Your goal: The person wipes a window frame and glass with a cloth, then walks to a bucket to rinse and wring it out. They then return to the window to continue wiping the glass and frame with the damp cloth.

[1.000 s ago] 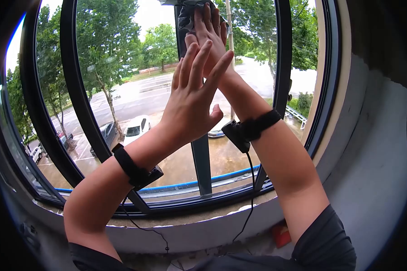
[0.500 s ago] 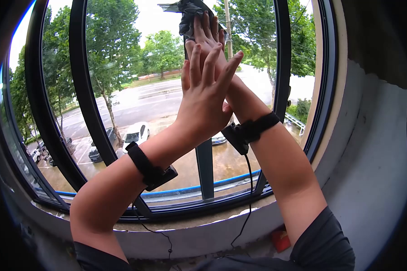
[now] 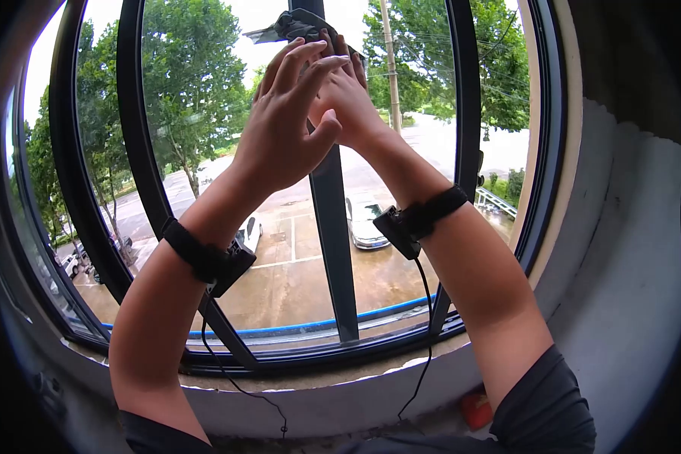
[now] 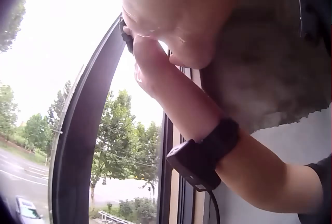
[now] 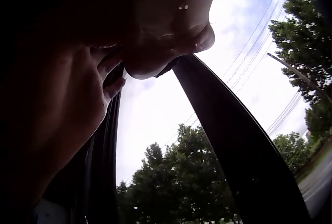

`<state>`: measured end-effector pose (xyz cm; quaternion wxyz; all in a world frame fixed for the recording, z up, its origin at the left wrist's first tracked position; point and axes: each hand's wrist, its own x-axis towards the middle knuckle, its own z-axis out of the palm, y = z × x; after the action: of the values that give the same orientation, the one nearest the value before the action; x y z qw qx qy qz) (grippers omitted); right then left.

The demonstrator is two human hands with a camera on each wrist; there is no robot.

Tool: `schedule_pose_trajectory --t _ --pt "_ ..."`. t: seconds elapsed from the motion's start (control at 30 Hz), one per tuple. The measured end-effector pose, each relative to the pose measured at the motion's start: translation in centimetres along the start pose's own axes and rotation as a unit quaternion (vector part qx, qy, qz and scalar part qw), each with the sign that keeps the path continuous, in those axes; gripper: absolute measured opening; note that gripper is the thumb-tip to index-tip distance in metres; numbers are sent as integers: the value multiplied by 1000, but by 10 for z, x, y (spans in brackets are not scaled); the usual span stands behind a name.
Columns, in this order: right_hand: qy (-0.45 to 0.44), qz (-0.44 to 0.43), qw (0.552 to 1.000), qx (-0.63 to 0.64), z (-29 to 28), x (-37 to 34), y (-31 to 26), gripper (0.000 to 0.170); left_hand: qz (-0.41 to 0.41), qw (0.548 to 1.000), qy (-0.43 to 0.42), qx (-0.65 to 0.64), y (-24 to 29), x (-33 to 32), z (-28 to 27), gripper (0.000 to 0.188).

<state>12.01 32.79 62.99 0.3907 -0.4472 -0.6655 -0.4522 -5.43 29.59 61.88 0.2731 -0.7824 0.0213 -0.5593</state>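
Observation:
A crumpled dark cloth (image 3: 299, 26) lies against the upper part of the central window bar (image 3: 329, 219) in the head view. My right hand (image 3: 348, 102) rests on the cloth with its fingers extended upward, partly hidden behind the other hand. In front and to the left is my left hand (image 3: 284, 125), its fingers slightly bent and spread, tips close to the cloth's lower edge; whether they touch it I cannot tell. The left wrist view shows the left hand (image 4: 176, 14) above the right hand (image 4: 148, 60). Backlight darkens both hands in the right wrist view.
Dark window frames (image 3: 465, 113) stand on both sides, with a sill (image 3: 295, 376) below. A grey wall (image 3: 620, 250) is at the right, and a red object (image 3: 475, 411) lies low beneath the sill. Cables hang from both wrist cameras. Outside are trees and parked cars.
My left hand has moved left from in front of the right forearm, and its fingers are more bent. The cloth's left end sits farther left and lower in the head view.

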Motion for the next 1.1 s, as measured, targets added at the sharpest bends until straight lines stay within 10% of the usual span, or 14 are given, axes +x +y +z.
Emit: schedule_pose_trajectory --t 0.73,1.1 --pt "-47 41 997 -49 -90 8 107 78 17 970 -68 233 -48 121 99 61" --pt "120 8 936 331 -79 -9 118 48 65 973 -49 218 -38 100 99 56"
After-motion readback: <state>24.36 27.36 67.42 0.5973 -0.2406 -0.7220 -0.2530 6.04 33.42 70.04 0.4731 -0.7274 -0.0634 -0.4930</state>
